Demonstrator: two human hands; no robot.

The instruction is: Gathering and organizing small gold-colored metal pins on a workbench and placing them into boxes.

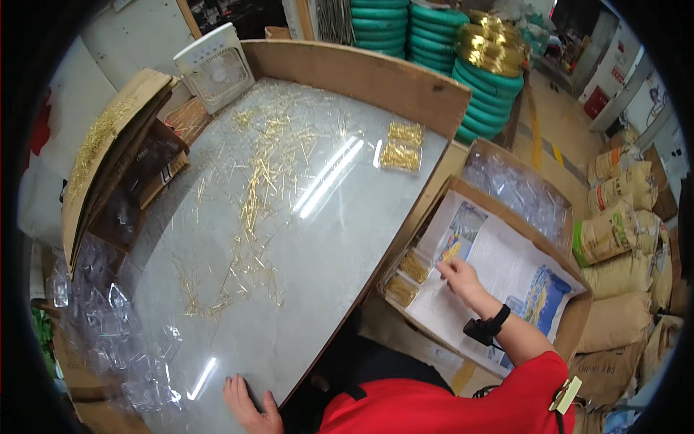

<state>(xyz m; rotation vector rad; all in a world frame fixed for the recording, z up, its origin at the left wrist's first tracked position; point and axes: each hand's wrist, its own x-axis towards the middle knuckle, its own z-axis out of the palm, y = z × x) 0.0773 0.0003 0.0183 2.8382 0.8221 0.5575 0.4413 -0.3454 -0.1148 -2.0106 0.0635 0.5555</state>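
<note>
My left hand [251, 406] lies on the near edge of the grey tabletop [340, 239], fingers spread, holding nothing. My right hand [459, 278] is over a cardboard box [578, 329] lined with printed paper [499, 267]. Its fingers are bent together; whether anything small is in them is hidden. Just left of its fingertips, two clear plastic cases of gold-coloured pins [414, 267] sit in the box's corner. Loose gold pins [249, 210] are strewn in a long heap on the tabletop. Filled clear cases [400, 155] stand at the table's far right corner.
Empty clear cases [116, 325] are piled along the left edge; more fill a second carton [517, 188] behind the lined box. A white fan [215, 69] stands at the back left beside a wooden rim board [354, 69]. Green coils [484, 101] and stacked sacks [614, 267] stand beyond.
</note>
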